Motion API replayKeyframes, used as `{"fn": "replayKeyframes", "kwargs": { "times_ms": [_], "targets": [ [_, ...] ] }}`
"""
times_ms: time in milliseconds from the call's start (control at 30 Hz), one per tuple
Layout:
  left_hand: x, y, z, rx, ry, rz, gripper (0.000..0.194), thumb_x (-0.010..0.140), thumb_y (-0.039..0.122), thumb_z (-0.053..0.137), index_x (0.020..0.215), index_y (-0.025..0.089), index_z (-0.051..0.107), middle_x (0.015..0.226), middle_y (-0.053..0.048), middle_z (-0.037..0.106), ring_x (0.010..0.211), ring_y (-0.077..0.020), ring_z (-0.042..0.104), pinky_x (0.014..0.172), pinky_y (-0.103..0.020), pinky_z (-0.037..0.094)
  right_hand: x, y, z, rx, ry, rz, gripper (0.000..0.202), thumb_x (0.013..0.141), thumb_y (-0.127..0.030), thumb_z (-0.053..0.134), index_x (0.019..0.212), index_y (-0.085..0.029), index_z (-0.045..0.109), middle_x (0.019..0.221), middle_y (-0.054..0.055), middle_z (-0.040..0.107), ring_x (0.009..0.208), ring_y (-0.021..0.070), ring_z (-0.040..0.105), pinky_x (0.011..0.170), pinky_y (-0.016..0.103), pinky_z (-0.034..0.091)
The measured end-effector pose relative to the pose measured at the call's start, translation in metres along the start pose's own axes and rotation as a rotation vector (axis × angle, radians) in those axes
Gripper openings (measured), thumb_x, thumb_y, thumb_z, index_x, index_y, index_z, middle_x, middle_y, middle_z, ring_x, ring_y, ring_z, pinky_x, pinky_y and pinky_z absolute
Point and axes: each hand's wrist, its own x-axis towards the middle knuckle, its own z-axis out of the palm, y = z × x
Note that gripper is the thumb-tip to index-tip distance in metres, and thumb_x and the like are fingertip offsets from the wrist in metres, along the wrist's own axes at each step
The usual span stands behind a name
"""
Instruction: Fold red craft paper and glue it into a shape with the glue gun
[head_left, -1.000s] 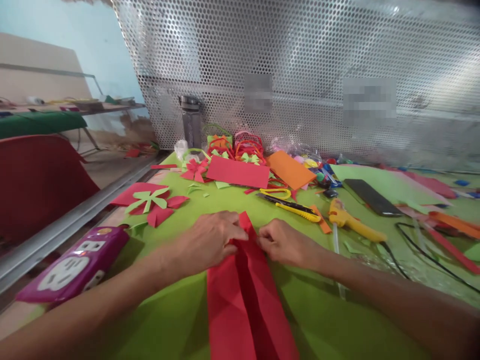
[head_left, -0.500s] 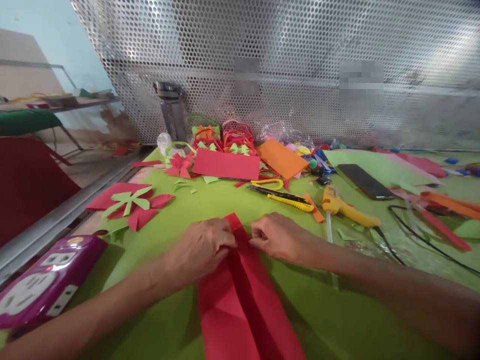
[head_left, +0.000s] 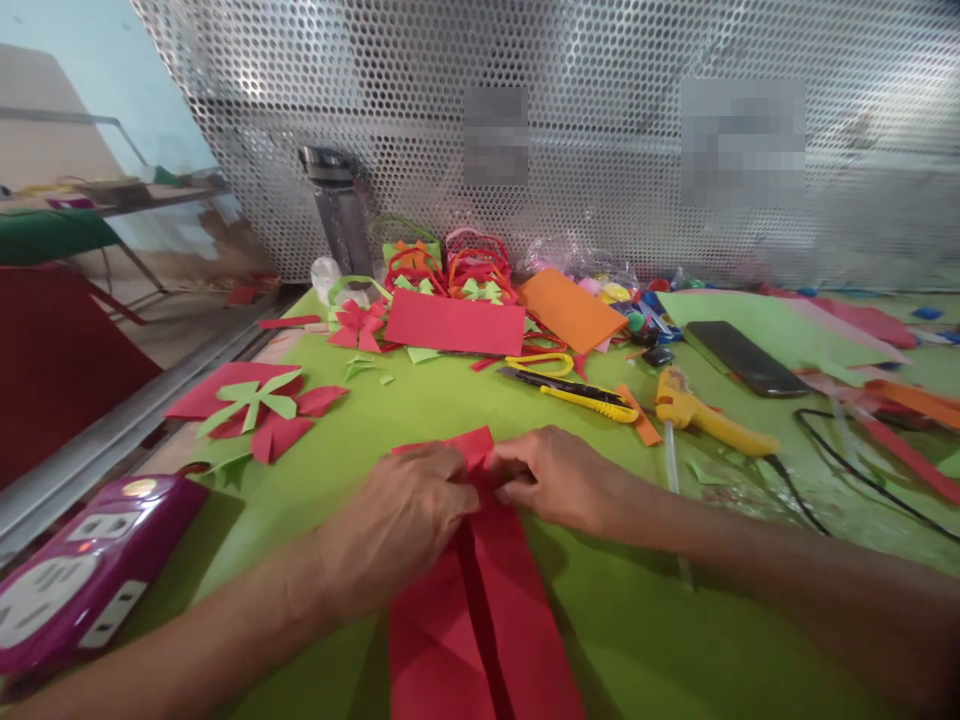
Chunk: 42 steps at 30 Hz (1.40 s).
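A long red paper sheet lies before me, folded inward along its length, with a dark gap down its middle. My left hand is closed over the far part of its left side, fingertips near the gap. Opposite it, my right hand pinches the far right side, thumb and forefinger on the paper. Both hands nearly meet at the paper's far end. Just beyond them lies a yellow-and-black box cutter beside yellow-handled scissors.
A yellow glue gun with its cord lies to the right, near a black phone. A purple power strip sits at left. Cut paper flowers, an orange sheet, small paper bags and a bottle stand farther back.
The right hand has moved left onto the red paper's edge and now grips it. The two folded sides have come closer together, narrowing the gap. The view has shifted slightly.
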Motion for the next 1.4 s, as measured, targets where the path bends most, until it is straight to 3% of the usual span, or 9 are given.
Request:
{"fn": "replayKeyframes", "kwargs": {
  "times_ms": [200, 367, 600, 800, 1167, 1300, 1400],
  "targets": [
    [-0.002, 0.004, -0.002, 0.087, -0.043, 0.000, 0.025, 0.084, 0.010, 0.043, 0.067, 0.017, 0.059, 0.074, -0.004, 0.053, 0.064, -0.0143, 0.047, 0.055, -0.027, 0.031, 0.004, -0.002, 0.004, -0.118, 0.074, 0.045, 0.006, 0.071, -0.016, 0.053, 0.067, -0.020, 0.055, 0.054, -0.005, 0.047, 0.050, 0.0080, 0.037, 0.050, 0.024, 0.018],
    [-0.002, 0.005, -0.002, 0.096, -0.049, 0.007, 0.023, 0.083, 0.011, 0.044, 0.068, 0.018, 0.061, 0.072, -0.004, 0.052, 0.063, -0.0151, 0.048, 0.054, -0.027, 0.029, 0.001, 0.000, -0.004, -0.111, -0.032, 0.001, 0.012, 0.067, -0.024, 0.062, 0.078, -0.021, 0.057, 0.061, -0.005, 0.053, 0.054, 0.0092, 0.042, 0.049, 0.023, 0.020],
    [-0.002, 0.001, 0.001, 0.070, 0.043, 0.051, 0.028, 0.085, 0.011, 0.042, 0.062, 0.016, 0.057, 0.069, -0.003, 0.052, 0.061, -0.0132, 0.047, 0.054, -0.026, 0.030, -0.002, 0.000, -0.013, -0.064, -0.149, -0.022, 0.020, 0.064, -0.021, 0.064, 0.082, -0.020, 0.056, 0.062, -0.005, 0.054, 0.054, 0.0092, 0.044, 0.051, 0.022, 0.023],
    [0.000, -0.010, 0.014, 0.002, 0.149, 0.062, 0.027, 0.086, 0.013, 0.040, 0.069, 0.018, 0.060, 0.069, -0.002, 0.054, 0.068, -0.0143, 0.050, 0.059, -0.026, 0.035, -0.003, 0.003, -0.013, -0.098, -0.156, -0.086, 0.016, 0.065, -0.019, 0.058, 0.080, -0.018, 0.054, 0.063, -0.004, 0.055, 0.055, 0.0100, 0.044, 0.051, 0.023, 0.023],
    [-0.004, 0.001, -0.002, 0.065, 0.046, 0.045, 0.025, 0.086, 0.010, 0.042, 0.065, 0.018, 0.054, 0.068, 0.000, 0.053, 0.061, -0.0132, 0.048, 0.054, -0.027, 0.031, 0.000, 0.010, -0.020, -0.014, -0.245, -0.148, 0.018, 0.066, -0.017, 0.058, 0.083, -0.019, 0.053, 0.065, -0.005, 0.053, 0.057, 0.0088, 0.045, 0.050, 0.020, 0.026],
    [-0.002, 0.000, -0.003, 0.092, 0.046, -0.100, 0.007, 0.080, 0.013, 0.049, 0.079, 0.019, 0.053, 0.077, -0.001, 0.058, 0.073, -0.0177, 0.055, 0.063, -0.029, 0.037, -0.002, 0.005, -0.014, -0.088, -0.144, -0.095, 0.015, 0.070, -0.023, 0.059, 0.084, -0.019, 0.055, 0.065, -0.004, 0.054, 0.056, 0.0095, 0.045, 0.050, 0.022, 0.024],
    [0.000, -0.001, -0.007, 0.153, 0.032, -0.251, 0.011, 0.074, 0.018, 0.054, 0.083, 0.018, 0.049, 0.075, -0.002, 0.057, 0.068, -0.0197, 0.055, 0.057, -0.029, 0.035, -0.004, 0.000, -0.012, -0.165, -0.126, -0.067, 0.017, 0.070, -0.026, 0.062, 0.084, -0.019, 0.054, 0.065, -0.002, 0.056, 0.056, 0.0108, 0.046, 0.050, 0.023, 0.022]
  ]
}}
